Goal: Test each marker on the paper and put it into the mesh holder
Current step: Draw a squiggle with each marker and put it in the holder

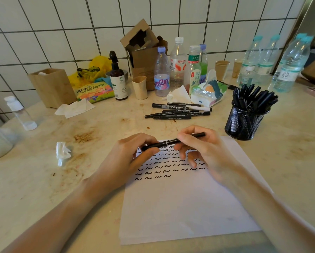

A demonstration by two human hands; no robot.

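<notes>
Paper (180,207) under both hands' (capped?) marker (168,142)

Both hands hold one black marker (173,142) level above the top of the paper (185,203). The left hand (133,154) grips its left end with curled fingers; the right hand (198,145) pinches the shaft nearer the right end. Rows of short black squiggles (158,168) cover the upper part of the paper, partly hidden under the hands. Beyond the paper, a loose pile of markers (178,111) lies on the counter (43,179). To the right stands the mesh holder (244,123), full of black markers. Bottles (162,72), a cardboard box (143,52) and tissues (74,108) crowd the tiled wall (61,24).
</notes>
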